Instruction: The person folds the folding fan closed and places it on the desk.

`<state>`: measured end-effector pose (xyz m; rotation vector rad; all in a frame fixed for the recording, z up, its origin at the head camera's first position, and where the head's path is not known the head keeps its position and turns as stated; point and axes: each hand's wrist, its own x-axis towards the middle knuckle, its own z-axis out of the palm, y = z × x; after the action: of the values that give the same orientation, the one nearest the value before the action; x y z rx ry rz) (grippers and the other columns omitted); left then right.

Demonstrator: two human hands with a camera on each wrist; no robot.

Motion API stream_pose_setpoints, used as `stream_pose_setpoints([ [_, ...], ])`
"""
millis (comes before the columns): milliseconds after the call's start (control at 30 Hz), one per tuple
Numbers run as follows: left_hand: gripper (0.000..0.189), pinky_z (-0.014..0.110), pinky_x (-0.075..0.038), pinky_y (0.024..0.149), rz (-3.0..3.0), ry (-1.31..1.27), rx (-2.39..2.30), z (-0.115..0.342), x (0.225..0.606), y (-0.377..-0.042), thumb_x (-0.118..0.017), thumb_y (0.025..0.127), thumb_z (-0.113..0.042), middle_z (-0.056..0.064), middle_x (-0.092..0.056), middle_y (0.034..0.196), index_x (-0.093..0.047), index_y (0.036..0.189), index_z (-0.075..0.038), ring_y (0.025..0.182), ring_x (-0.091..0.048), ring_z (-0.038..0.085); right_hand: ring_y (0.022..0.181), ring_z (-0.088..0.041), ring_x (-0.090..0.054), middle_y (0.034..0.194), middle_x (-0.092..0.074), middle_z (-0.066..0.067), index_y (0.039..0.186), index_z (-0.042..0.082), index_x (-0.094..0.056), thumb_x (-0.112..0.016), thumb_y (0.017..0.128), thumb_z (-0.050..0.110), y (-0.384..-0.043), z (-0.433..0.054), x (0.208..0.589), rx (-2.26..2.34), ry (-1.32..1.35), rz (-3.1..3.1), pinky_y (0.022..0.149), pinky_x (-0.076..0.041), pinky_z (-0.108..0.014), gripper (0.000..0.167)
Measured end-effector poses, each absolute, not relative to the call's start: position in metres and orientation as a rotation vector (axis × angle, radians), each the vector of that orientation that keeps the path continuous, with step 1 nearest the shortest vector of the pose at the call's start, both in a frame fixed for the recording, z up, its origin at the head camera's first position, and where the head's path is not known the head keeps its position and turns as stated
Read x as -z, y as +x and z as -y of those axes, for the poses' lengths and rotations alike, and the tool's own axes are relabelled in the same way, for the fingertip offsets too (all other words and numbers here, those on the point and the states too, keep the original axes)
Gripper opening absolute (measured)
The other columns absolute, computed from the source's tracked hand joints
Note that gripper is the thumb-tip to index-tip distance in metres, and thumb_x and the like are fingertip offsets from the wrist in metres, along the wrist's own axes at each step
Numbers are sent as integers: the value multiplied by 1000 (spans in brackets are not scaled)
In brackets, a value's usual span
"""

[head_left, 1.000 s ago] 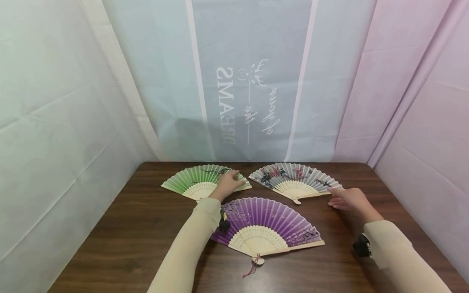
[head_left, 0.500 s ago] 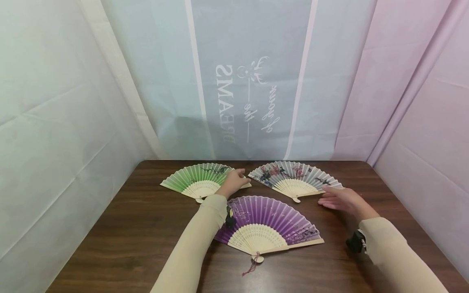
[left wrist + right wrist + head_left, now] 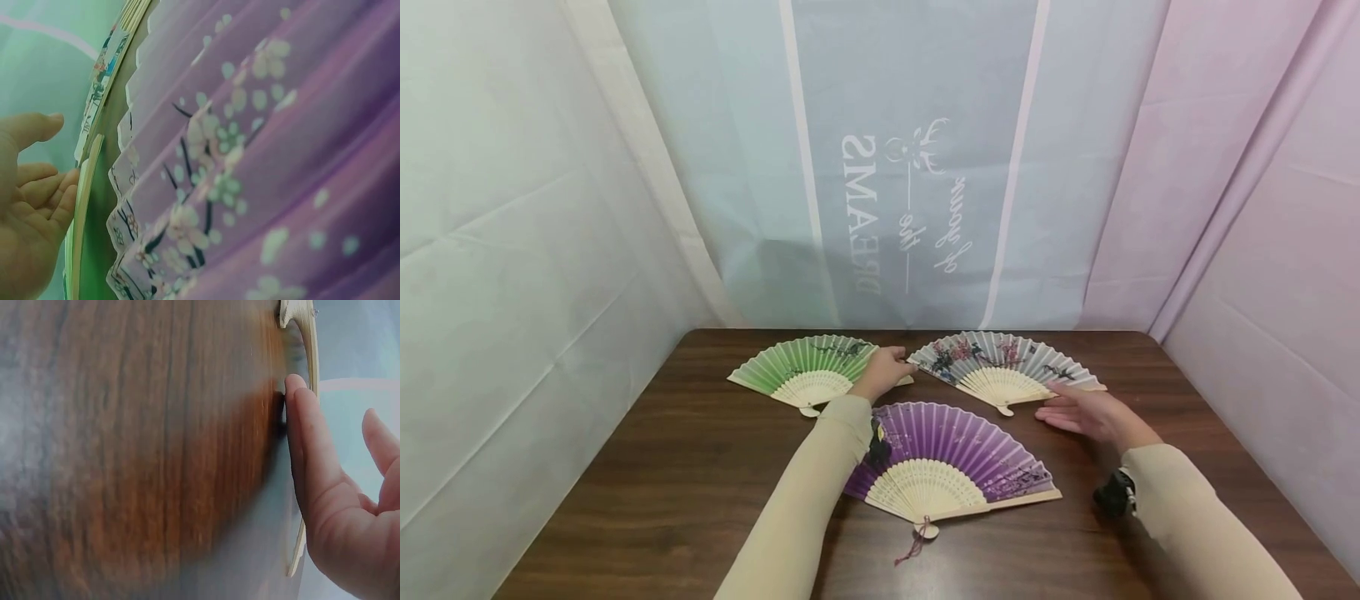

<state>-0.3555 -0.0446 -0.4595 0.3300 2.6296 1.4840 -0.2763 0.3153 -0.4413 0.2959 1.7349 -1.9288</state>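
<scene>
Three spread folding fans lie on the dark wooden table (image 3: 647, 492). My left hand (image 3: 882, 374) is over the right end of the green fan (image 3: 793, 358), fingertips right at the left corner of the pale grey floral fan (image 3: 977, 354). In the left wrist view its thumb stands apart from loosely bent fingers (image 3: 44, 187). Along the grey fan's lower right edge is my right hand (image 3: 1090, 412), thumb overlapping the fan. The right wrist view shows straight fingers (image 3: 315, 434) beside the fan's wooden guard stick (image 3: 312, 356). The purple fan (image 3: 955, 429) lies nearer, partly hidden by my left sleeve.
A cord tassel (image 3: 912, 546) hangs from the purple fan's pivot onto the table. Behind the table's far edge stands a pale blue curtain (image 3: 745, 167) with white lettering; light fabric walls (image 3: 490, 250) close in both sides.
My right hand has slid left along the grey fan's lower edge. The left hand has shifted right, off the green fan's middle toward the grey fan's corner. The fans stay in place.
</scene>
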Motion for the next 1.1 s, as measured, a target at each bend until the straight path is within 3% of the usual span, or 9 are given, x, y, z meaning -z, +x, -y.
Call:
stream_pose_setpoints([
  [233,58,48,-46,112,-2622,311,-1487,40,457,-356,-65,93,-13,25,-49,147,-45,142,10,134,-51,38,91,-18,-73,95,-71,-10,132,-1,-34,-45,106,30,-272,-310,443,2045,297,-1539,91,-61,-28,42],
  [367,58,47,-46,113,-2644,299,-1446,38,459,-356,-67,90,-14,25,-50,146,-48,140,10,136,-48,37,94,-20,-73,98,-72,-13,126,1,-35,-43,107,28,-269,-307,446,2105,292,-1401,96,-59,-28,34],
  [533,57,47,-46,113,-2670,320,-1404,36,459,-357,-69,91,-14,26,-50,145,-50,139,10,136,-49,37,93,-22,-73,97,-72,-17,111,3,-52,-44,106,22,-268,-304,446,2179,336,-1272,99,-56,-27,21],
  [700,52,47,-50,108,-2738,362,-1349,35,457,-357,-68,90,-13,27,-57,137,-54,134,12,128,-56,37,93,-23,-74,97,-74,-19,96,4,-67,-40,107,14,-270,-300,446,2220,344,-1136,98,-56,-24,30],
  [933,39,45,-56,95,-2840,470,-1148,33,454,-355,-67,91,-14,25,-70,112,-63,121,10,104,-66,35,90,-27,-75,95,-75,-21,93,0,-69,-37,107,7,-270,-295,448,2259,394,-1039,97,-55,-23,36],
  [1033,41,42,-57,93,-2828,464,-1166,33,454,-355,-67,91,-13,24,-71,112,-62,124,10,95,-69,31,89,-27,-75,93,-75,-21,91,-1,-69,-37,106,6,-270,-294,448,2273,411,-1018,98,-55,-23,36],
  [1100,44,42,-58,93,-2788,445,-1208,33,454,-355,-65,93,-12,25,-68,121,-58,130,10,92,-71,29,87,-25,-75,91,-75,-20,89,0,-69,-37,106,4,-271,-292,448,2286,434,-1037,97,-55,-23,36],
])
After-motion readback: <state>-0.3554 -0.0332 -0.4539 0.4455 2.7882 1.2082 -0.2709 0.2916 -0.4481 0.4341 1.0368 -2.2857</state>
